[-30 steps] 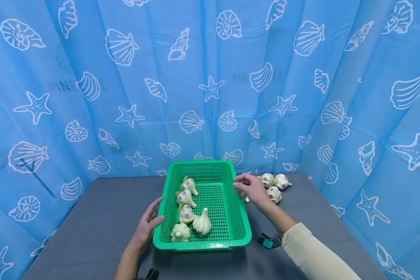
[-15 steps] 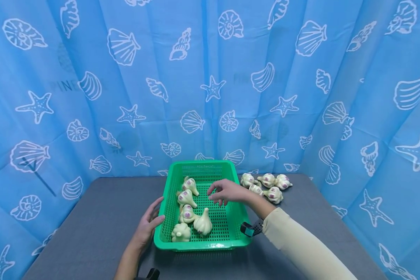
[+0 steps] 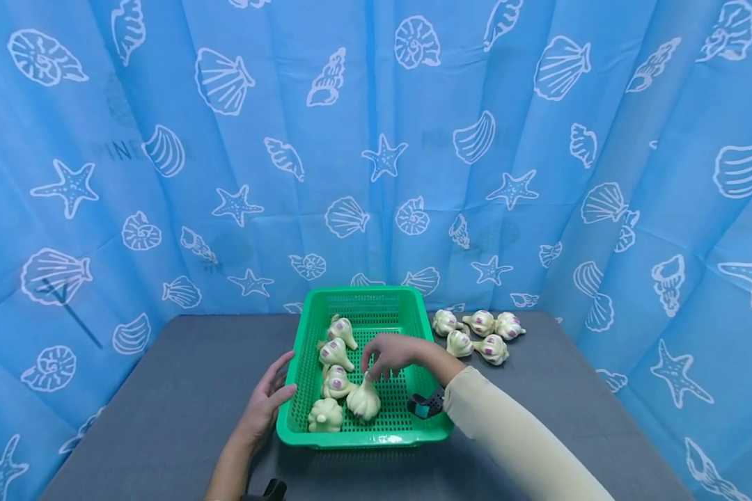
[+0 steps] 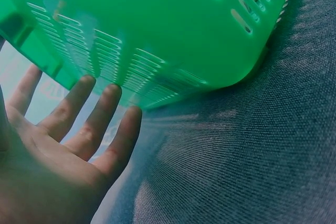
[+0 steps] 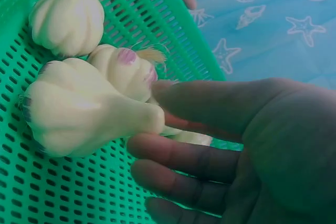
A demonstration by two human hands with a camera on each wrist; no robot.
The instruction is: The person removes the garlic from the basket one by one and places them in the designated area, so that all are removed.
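Inside the green basket (image 3: 407, 410), the right hand (image 3: 391, 353), fingers loosely open, seemingly touches a garlic bulb's (image 3: 363, 400) stem.

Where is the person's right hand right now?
In the head view, the right hand is over the green basket, its fingers touching the stem of a garlic bulb near the front.

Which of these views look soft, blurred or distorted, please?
Head view: evenly lit and sharp, though wide-angle bending curves the curtain. Left wrist view: the green basket is close and smeared. Right wrist view: the right hand is dim and soft, while the garlic bulb is sharper.
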